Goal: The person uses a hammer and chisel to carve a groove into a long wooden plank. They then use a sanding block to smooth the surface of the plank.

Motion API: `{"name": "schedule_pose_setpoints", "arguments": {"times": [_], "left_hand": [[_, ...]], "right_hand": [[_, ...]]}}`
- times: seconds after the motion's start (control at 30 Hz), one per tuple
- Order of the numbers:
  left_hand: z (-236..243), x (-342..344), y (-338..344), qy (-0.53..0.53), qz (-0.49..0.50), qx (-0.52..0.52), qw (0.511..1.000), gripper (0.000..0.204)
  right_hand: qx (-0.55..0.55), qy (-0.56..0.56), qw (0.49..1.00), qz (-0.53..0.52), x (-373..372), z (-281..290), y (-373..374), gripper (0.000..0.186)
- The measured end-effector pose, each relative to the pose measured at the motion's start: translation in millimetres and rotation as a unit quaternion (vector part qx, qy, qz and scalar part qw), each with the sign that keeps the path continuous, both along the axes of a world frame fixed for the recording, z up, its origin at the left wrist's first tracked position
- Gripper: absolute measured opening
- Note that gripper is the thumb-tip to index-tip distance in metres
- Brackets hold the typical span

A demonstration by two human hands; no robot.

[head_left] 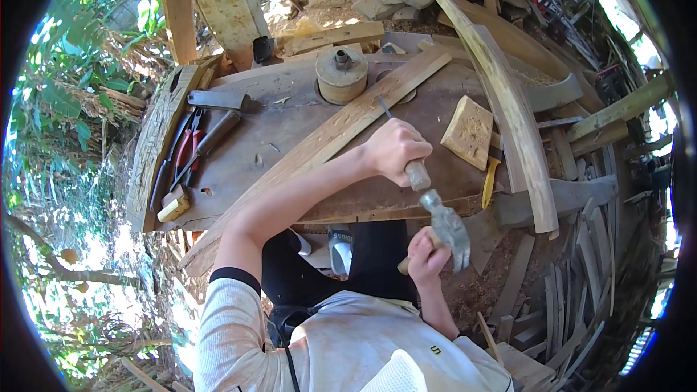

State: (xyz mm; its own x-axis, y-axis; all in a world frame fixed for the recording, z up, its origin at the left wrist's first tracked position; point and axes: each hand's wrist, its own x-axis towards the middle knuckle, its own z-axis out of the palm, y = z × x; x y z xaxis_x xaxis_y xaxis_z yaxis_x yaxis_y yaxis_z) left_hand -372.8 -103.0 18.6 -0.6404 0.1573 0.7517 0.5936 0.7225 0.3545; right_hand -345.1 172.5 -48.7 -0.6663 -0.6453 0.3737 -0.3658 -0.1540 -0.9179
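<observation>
My left hand [398, 151] is closed round a chisel [417, 174], whose wooden butt pokes out toward me. The chisel's thin metal blade slants down to a long wooden plank [330, 127] that crosses the workbench diagonally. In my right hand [428, 252] is a claw hammer [450, 231], gripped by its wooden handle close under the head. Its striking face is just short of the chisel's butt, with a small gap showing between them.
On the workbench [239, 167] are a second hammer [218, 100] and red-handled pliers [190, 147] at left, a round wooden block [341, 76] at the back, and a square wood block [468, 133] beside a yellow-handled tool [491, 183]. A curved timber [512, 112] leans at right.
</observation>
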Motion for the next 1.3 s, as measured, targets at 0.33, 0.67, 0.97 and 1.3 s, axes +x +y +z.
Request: {"name": "schedule_pose_setpoints", "arguments": {"times": [0.33,0.67,0.97,1.3], "left_hand": [[11.7,37.7,0.4,-0.038,-0.01,0.032,0.999,0.02],[74.2,22.5,-65.1,-0.099,0.082,0.386,0.914,0.017],[37.8,24.8,-31.7,-0.041,0.017,0.125,0.991,0.021],[4.2,15.0,-9.3,-0.046,-0.029,-0.06,0.997,0.018]], "right_hand": [[0.002,-0.187,0.98,-0.074,-3.2,3.4,21.8,0.035],[0.02,-0.239,0.968,-0.069,4.7,8.1,30.3,0.034],[0.003,-0.244,0.969,-0.046,2.0,9.1,17.6,0.038],[-0.044,-0.19,0.981,-0.004,2.3,22.4,2.6,0.043]]}}
